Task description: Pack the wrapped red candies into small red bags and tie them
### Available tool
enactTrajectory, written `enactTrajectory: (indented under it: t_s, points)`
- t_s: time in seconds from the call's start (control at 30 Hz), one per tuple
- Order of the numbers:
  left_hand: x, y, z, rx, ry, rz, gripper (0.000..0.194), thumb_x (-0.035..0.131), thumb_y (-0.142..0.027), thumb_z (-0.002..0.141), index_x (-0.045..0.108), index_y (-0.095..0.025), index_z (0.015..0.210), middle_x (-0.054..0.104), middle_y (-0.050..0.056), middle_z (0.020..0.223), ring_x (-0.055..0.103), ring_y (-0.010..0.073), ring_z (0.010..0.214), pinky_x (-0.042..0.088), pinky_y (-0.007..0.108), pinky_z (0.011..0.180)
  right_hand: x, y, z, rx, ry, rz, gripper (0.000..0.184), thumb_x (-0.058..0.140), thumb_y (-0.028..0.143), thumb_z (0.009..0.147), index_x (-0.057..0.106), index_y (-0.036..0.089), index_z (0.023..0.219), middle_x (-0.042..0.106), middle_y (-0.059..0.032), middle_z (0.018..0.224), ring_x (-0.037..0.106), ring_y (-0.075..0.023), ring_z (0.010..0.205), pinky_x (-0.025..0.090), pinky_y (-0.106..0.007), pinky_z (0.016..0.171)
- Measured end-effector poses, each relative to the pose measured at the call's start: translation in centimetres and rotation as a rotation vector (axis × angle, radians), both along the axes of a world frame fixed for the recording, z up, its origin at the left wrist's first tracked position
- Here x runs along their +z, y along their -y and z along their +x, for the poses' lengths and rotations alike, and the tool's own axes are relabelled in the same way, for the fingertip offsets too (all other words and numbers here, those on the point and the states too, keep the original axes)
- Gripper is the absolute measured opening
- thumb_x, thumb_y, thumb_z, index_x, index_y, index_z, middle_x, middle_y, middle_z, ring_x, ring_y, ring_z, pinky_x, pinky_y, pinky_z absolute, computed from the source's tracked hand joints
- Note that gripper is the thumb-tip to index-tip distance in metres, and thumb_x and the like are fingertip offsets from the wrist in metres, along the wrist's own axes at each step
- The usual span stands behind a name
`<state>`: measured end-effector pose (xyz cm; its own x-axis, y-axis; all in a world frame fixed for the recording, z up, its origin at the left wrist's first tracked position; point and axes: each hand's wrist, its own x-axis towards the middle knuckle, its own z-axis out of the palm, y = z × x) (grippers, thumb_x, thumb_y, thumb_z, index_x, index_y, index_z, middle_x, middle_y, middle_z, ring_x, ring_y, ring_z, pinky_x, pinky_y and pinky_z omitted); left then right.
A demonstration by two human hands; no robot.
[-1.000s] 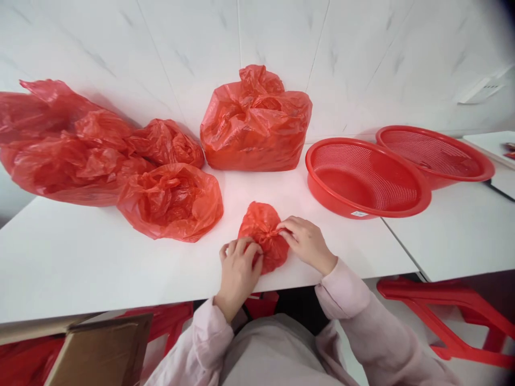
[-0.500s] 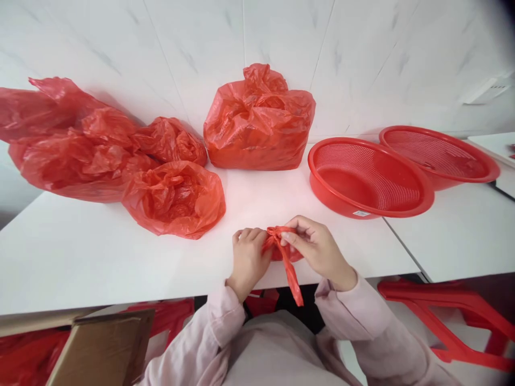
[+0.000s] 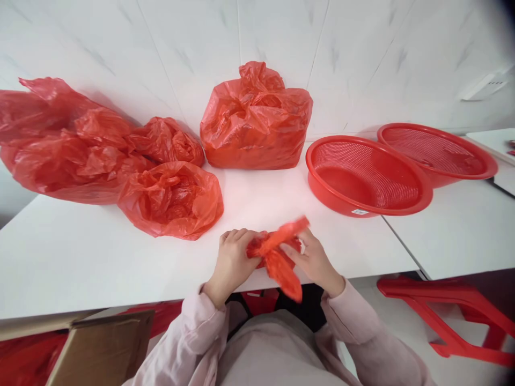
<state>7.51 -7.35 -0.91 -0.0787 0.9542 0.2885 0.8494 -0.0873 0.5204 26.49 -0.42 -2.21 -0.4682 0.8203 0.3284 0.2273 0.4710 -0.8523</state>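
Note:
A small red plastic bag (image 3: 285,267) with a knotted top lies at the table's front edge, between my two hands. My left hand (image 3: 235,261) is closed on its left side, fingers curled over the plastic. At the other side, my right hand (image 3: 314,261) has its thumb and fingers around the plastic near the knot, slightly apart; its fingertips are partly covered. One twisted end of the bag sticks up toward the right fingers, and another hangs down over the edge. Both ends are somewhat blurred. What the bag contains is hidden.
Along the wall stand a large red bag (image 3: 257,128) and several others at left, including a crumpled open-topped one (image 3: 173,201). Two red plastic baskets (image 3: 368,206) overlap at right on the white table (image 3: 161,268). Below are a red stool (image 3: 442,300) and a cardboard box (image 3: 100,348).
My right hand has shifted lower and loosened from its pinch at the knot. One bag end now points up, and the hanging end has spread wider. My left hand moved slightly left.

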Motion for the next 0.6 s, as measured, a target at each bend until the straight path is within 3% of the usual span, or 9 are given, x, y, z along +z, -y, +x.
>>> enactTrajectory:
  t_s: [0.1, 0.2, 0.3, 0.37, 0.4, 0.53, 0.6]
  points:
    - [-0.5, 0.3, -0.7, -0.025, 0.005, 0.01, 0.017, 0.06, -0.007, 0.072, 0.064, -0.023, 0.078, 0.069, -0.001, 0.078, 0.061, 0.0209, 0.08, 0.041, 0.038, 0.081, -0.6, 0.1, 0.2, 0.021, 0.118, 0.15, 0.011, 0.053, 0.027, 0.092, 0.061, 0.022, 0.087, 0.063, -0.0068, 0.103, 0.057, -0.0215, 0.103, 0.046, -0.042, 0.093]
    - [-1.3, 0.7, -2.4, 0.037, 0.023, 0.048, 0.013, 0.057, -0.009, 0.075, 0.06, -0.021, 0.071, 0.064, 0.0, 0.07, 0.059, 0.0209, 0.073, 0.042, 0.037, 0.075, -1.2, -1.4, 2.2, -0.17, 0.079, 0.224, 0.011, 0.053, 0.027, 0.092, 0.06, 0.021, 0.087, 0.064, -0.0064, 0.096, 0.058, -0.0215, 0.096, 0.046, -0.042, 0.089]
    - [-2.0, 1.4, -4.3, 0.144, 0.059, 0.09, 0.013, 0.053, -0.011, 0.078, 0.057, -0.02, 0.07, 0.061, 0.002, 0.069, 0.057, 0.0208, 0.069, 0.043, 0.035, 0.07, -2.1, -3.0, 4.7, -0.439, -0.033, 0.113, 0.016, 0.055, 0.035, 0.092, 0.059, 0.02, 0.086, 0.065, -0.0065, 0.092, 0.061, -0.021, 0.089, 0.049, -0.041, 0.084]
    - [-2.1, 1.8, -4.6, 0.19, 0.08, 0.098, 0.009, 0.053, -0.012, 0.078, 0.057, -0.02, 0.075, 0.062, 0.003, 0.073, 0.059, 0.021, 0.072, 0.045, 0.035, 0.07, -2.4, -3.1, 5.5, -0.506, -0.047, 0.027, 0.02, 0.055, 0.039, 0.091, 0.06, 0.019, 0.091, 0.066, -0.0077, 0.096, 0.063, -0.0214, 0.089, 0.05, -0.041, 0.084]
    - [-2.1, 1.9, -4.4, 0.197, 0.086, 0.095, 0.009, 0.055, -0.013, 0.078, 0.059, -0.019, 0.082, 0.064, 0.004, 0.08, 0.06, 0.0218, 0.078, 0.047, 0.035, 0.073, -2.3, -2.7, 5.4, -0.491, -0.034, 0.028, 0.022, 0.056, 0.04, 0.091, 0.06, 0.019, 0.096, 0.066, -0.0086, 0.101, 0.063, -0.0222, 0.094, 0.049, -0.043, 0.086]
    - [-1.2, 1.7, -2.1, 0.111, 0.04, 0.058, 0.046, 0.064, -0.017, 0.076, 0.056, -0.023, 0.121, 0.061, 0.009, 0.118, 0.057, 0.0271, 0.108, 0.044, 0.043, 0.092, -0.7, -0.4, 2.3, -0.277, 0.072, 0.242, 0.043, 0.062, 0.039, 0.087, 0.052, 0.022, 0.126, 0.059, -0.0116, 0.127, 0.053, -0.0259, 0.119, 0.042, -0.047, 0.102]
    - [-0.5, 1.4, -1.1, 0.059, 0.021, 0.057, 0.043, 0.064, -0.015, 0.076, 0.06, -0.024, 0.118, 0.062, 0.009, 0.118, 0.057, 0.0275, 0.107, 0.042, 0.045, 0.093, 0.2, 0.1, 0.4, -0.229, 0.133, 0.316, 0.051, 0.064, 0.04, 0.086, 0.048, 0.022, 0.13, 0.057, -0.0119, 0.13, 0.052, -0.0268, 0.12, 0.041, -0.047, 0.102]
